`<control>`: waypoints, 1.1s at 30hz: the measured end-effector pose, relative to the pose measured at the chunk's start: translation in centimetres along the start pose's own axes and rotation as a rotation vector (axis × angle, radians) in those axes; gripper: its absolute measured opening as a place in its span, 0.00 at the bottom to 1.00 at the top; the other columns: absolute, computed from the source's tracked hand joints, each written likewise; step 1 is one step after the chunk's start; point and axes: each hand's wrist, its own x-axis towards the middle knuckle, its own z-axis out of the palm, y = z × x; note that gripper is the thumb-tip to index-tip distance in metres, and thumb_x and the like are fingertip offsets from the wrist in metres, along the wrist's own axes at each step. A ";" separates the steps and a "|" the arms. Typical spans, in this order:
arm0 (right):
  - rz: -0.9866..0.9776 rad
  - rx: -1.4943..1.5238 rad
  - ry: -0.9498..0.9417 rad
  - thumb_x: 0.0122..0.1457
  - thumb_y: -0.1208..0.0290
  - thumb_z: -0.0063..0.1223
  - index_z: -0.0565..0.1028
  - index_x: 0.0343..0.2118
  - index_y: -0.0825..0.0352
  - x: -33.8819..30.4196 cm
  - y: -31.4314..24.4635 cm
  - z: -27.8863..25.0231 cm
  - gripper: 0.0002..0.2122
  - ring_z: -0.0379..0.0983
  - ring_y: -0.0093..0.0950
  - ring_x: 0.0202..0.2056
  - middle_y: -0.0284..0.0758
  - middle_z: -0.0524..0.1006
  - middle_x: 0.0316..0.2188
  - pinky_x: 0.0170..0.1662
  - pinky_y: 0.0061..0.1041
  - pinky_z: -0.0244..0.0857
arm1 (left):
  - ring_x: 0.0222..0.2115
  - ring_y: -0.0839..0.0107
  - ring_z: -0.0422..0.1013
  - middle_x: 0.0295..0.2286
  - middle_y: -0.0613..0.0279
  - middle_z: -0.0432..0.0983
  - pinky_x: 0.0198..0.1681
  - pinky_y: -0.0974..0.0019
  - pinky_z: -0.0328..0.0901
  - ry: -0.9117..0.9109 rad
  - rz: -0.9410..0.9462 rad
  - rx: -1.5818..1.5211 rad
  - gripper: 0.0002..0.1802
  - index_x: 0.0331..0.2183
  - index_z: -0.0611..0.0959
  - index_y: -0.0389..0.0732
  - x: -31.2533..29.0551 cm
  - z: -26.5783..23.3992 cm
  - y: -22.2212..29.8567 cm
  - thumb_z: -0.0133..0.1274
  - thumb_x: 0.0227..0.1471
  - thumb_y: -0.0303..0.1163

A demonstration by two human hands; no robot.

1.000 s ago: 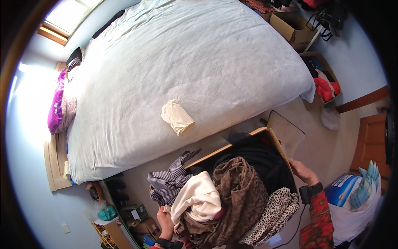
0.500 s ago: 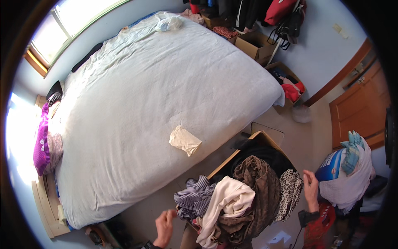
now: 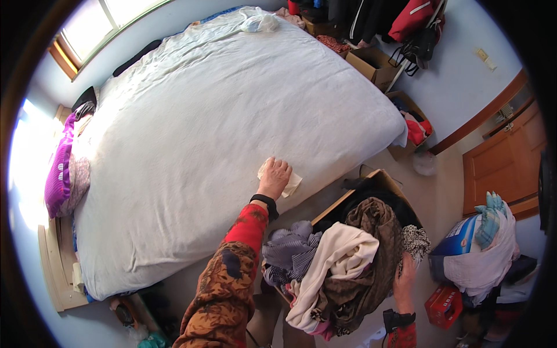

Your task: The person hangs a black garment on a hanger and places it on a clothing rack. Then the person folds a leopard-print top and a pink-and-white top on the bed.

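On the near part of the bed lies a small cream cloth (image 3: 293, 185). My left hand (image 3: 275, 176) covers much of it, with the fingers curled onto it. A cardboard box (image 3: 326, 216) heaped with clothes stands beside the bed. At the box's right side, my right hand (image 3: 404, 281) has its fingers on a leopard-print scarf (image 3: 415, 240); the fingertips are partly hidden in the fabric. Topping the heap are a striped grey garment (image 3: 290, 246), a cream-white garment (image 3: 336, 255) and a brown scarf (image 3: 377, 272). Black fabric (image 3: 374, 188) shows at the far end.
The white-sheeted bed (image 3: 191, 145) fills the left and middle. Right of the box are a bundle wrapped in pale cloth (image 3: 481, 255) and a red box (image 3: 444, 305). Open cartons (image 3: 371, 65) stand by the far wall, near a wooden door (image 3: 502, 165).
My left hand has reached forward from beside the heap onto the cream cloth. My right hand has moved in to the leopard-print scarf, which is now bunched up.
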 end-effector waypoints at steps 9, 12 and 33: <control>-0.126 0.407 0.131 0.59 0.79 0.46 0.69 0.48 0.73 -0.4 -8.8 -7.5 0.14 0.66 0.37 0.52 0.43 0.71 0.48 0.57 0.34 0.57 | 0.46 0.68 0.70 0.45 0.56 0.72 0.51 0.64 0.64 -0.118 -0.449 -1.948 0.31 0.51 0.70 0.33 -17.6 -11.0 1.1 0.57 0.49 0.39; -0.123 1.009 -0.311 0.63 0.75 0.44 0.68 0.49 0.72 -1.2 -15.7 -6.1 0.13 0.69 0.29 0.48 0.38 0.72 0.46 0.55 0.27 0.60 | 0.46 0.68 0.70 0.45 0.57 0.72 0.52 0.62 0.63 -0.122 -0.434 -2.365 0.30 0.51 0.69 0.34 -24.6 -14.0 4.9 0.57 0.50 0.39; -0.746 0.623 -0.522 0.48 0.69 0.63 0.63 0.51 0.72 -17.0 -45.2 7.7 0.29 0.70 0.40 0.42 0.43 0.70 0.43 0.45 0.36 0.66 | 0.48 0.72 0.64 0.47 0.58 0.68 0.51 0.68 0.60 0.782 -1.190 -1.930 0.35 0.56 0.60 0.36 -50.7 -13.3 6.8 0.50 0.57 0.50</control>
